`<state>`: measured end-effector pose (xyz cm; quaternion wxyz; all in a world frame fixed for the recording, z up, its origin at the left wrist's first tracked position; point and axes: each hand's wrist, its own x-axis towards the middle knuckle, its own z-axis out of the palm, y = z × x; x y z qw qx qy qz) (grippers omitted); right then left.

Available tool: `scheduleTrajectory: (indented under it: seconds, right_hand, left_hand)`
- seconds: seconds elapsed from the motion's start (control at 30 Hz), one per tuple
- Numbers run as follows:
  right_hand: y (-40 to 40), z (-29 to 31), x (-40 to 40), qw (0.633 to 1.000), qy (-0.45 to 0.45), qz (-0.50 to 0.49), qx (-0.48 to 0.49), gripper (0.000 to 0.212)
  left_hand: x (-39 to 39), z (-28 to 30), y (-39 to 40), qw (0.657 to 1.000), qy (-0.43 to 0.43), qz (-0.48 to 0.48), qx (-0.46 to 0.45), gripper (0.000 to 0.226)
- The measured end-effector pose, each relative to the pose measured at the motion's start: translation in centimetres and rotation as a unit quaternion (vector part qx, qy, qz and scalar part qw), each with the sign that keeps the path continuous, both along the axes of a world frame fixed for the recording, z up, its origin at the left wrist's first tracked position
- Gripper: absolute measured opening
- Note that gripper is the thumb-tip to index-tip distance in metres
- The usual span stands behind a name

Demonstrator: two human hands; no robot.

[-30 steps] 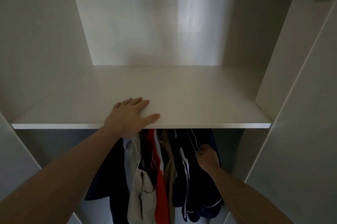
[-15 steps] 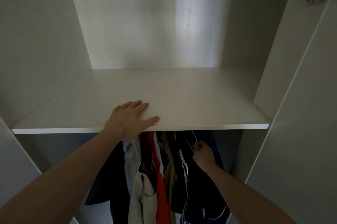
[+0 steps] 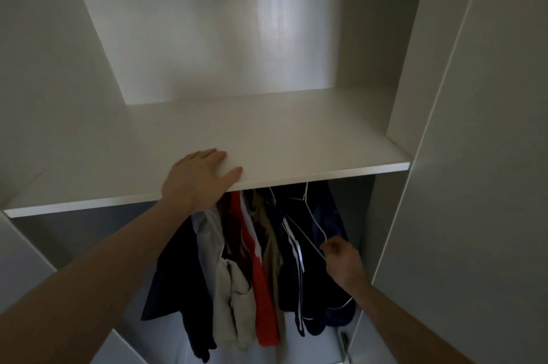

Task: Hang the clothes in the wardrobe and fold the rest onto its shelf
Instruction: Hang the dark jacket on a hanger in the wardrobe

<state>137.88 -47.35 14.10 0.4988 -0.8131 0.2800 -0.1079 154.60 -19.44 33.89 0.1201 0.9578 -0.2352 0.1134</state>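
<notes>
Clothes (image 3: 261,268) hang bunched below the shelf (image 3: 296,138), lower centre of the frame, so we judge hanging well advanced. We see nothing folded on the shelf; that part remains. Left hand (image 3: 195,179) lies flat on the shelf edge, grip wide. Right hand (image 3: 341,260) pinches a white hanger (image 3: 314,224) carrying the dark garment (image 3: 299,274).

White shelf (image 3: 267,138); red garment (image 3: 262,289); white-piped navy garment (image 3: 305,283).
</notes>
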Motion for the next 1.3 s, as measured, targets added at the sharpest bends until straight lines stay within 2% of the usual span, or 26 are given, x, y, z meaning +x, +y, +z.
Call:
scheduleTrajectory:
  seconds: [0.23,0.5,0.7,0.73,0.83,0.9,1.1,1.23,1.3]
  right_hand:
    - [2.8,-1.2,-8.4,0.999,-0.006,-0.041,0.020,0.021]
    - [7.2,1.7,-16.5,0.996,-0.011,-0.079,0.039,0.029]
    - [11.8,4.5,-21.3,0.991,0.012,-0.134,-0.012,0.029]
    - [12.6,4.7,-22.1,0.989,0.015,-0.144,-0.012,0.030]
    - [15.5,5.2,-24.3,0.984,0.011,-0.178,0.009,0.027]
    - [17.4,5.5,-25.9,0.979,0.014,-0.201,0.016,0.025]
    - [22.2,6.8,-30.8,0.964,-0.024,-0.265,0.032,0.035]
    - [24.3,7.1,-34.4,0.951,-0.049,-0.304,0.036,0.038]
    - [25.3,7.1,-36.6,0.944,-0.061,-0.323,0.034,0.038]
  left_hand:
    - [-0.7,0.2,0.6,0.999,0.012,-0.048,0.015,0.078]
    - [-6.2,-3.7,2.9,0.987,-0.105,-0.091,-0.077,0.070]
    - [-8.1,-6.4,3.5,0.978,-0.106,-0.119,-0.131,0.087]
    - [-8.1,-6.7,3.4,0.978,-0.113,-0.123,-0.125,0.084]
    - [-7.2,-7.4,3.7,0.969,-0.156,-0.162,-0.101,0.056]
    - [-6.3,-8.0,4.1,0.965,-0.168,-0.183,-0.084,0.050]
    - [-6.4,-8.4,4.3,0.961,-0.149,-0.212,-0.099,0.052]
    - [-7.2,-8.1,4.2,0.959,-0.136,-0.216,-0.121,0.065]
    - [-8.6,-7.9,4.2,0.955,-0.098,-0.239,-0.148,0.070]
